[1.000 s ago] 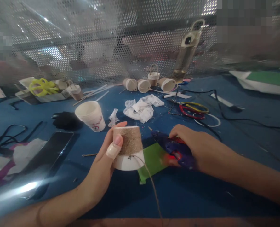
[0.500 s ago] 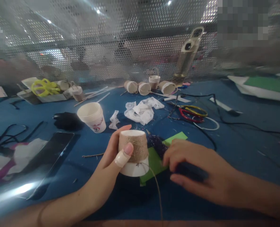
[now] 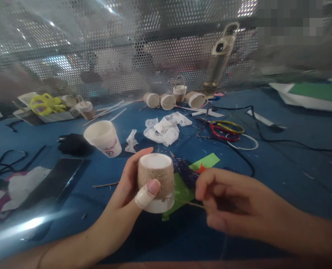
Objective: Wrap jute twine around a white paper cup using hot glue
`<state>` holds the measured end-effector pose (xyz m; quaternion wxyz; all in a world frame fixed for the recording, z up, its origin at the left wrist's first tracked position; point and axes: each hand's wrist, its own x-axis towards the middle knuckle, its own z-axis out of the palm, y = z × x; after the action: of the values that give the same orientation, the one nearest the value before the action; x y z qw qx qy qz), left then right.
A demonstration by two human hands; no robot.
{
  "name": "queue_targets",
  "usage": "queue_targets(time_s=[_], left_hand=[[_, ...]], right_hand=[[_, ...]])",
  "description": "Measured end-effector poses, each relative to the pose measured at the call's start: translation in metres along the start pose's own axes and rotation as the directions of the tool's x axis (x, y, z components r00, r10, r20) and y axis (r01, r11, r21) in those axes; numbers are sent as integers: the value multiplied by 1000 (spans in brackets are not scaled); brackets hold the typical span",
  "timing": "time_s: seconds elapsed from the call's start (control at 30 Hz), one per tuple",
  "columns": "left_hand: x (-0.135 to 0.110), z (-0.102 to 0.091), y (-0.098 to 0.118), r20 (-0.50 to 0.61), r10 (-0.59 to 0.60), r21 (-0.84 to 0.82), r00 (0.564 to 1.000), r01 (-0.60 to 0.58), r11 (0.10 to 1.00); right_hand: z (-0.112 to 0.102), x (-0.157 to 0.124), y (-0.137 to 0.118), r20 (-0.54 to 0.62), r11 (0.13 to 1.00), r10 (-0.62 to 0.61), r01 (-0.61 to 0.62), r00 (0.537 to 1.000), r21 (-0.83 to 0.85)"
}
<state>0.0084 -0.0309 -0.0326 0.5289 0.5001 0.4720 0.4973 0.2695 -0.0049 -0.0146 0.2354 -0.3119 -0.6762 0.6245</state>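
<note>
Head view: the left hand [image 3: 128, 188] is clamped around an upturned paper cup [image 3: 156, 179] wound with brown twine and holds it up, apparently clear of the blue table [image 3: 280, 168]. Its fingers curl behind the cup, and its bandaged thumb [image 3: 145, 195] presses on the front of the winding, just above the bare white band at the bottom. To the right of that hand, the right hand [image 3: 227, 201] has thumb and forefinger pinched together on the loose twine end [image 3: 192, 204], which runs taut from the cup's lower edge. Just beyond the right hand's knuckles, a dark blue glue gun [image 3: 185, 172] lies on a sheet of green paper [image 3: 206, 160], nozzle towards the cup. A black cable [image 3: 240, 157] trails past, farther from that hand. Beyond the left hand stand a stack of white cups [image 3: 104, 137] and some lace scraps [image 3: 164, 129]. A dark phone [image 3: 53, 183] lies to its left. The likely risks are these. If the thumb eases off, the last turns could loosen and slide down onto the bare band. A hard pull on the thin strand could tilt the light cup or crush it in the grip. The gun's tip, if hot, sits close enough to both hands to burn a finger or string glue across the winding.
</note>
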Motion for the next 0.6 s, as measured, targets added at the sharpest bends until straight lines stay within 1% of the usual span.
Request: queue_targets(time_s=[0.07,0.1,0.17,0.23,0.4,0.5,0.6], left_hand=[[-1,0,0,1,-4,5,1000,4,1000],[-1,1,1,2,-11,2,1000,11,1000],[-1,1,1,5,-30,-3,1000,30,1000],[-1,1,1,8,-43,-5,999,43,999],[-3,-1,2,22,-80,-34,997,81,996],[-6,1,5,27,-125,-62,992,126,990],[-6,5,8,2,-170,-85,985,169,982]], right_hand=[[-3,2,1,-101,986,-68,51,993,-161],[-4,4,1,-131,969,-112,79,985,-236],[-6,6,1,-159,929,-187,122,969,-349],[-9,7,1,-159,896,-227,142,961,-421],[-12,7,3,-190,856,-264,139,946,-498],[-12,6,3,-196,862,-252,127,948,-490],[-12,6,4,-190,870,-245,129,951,-477]])
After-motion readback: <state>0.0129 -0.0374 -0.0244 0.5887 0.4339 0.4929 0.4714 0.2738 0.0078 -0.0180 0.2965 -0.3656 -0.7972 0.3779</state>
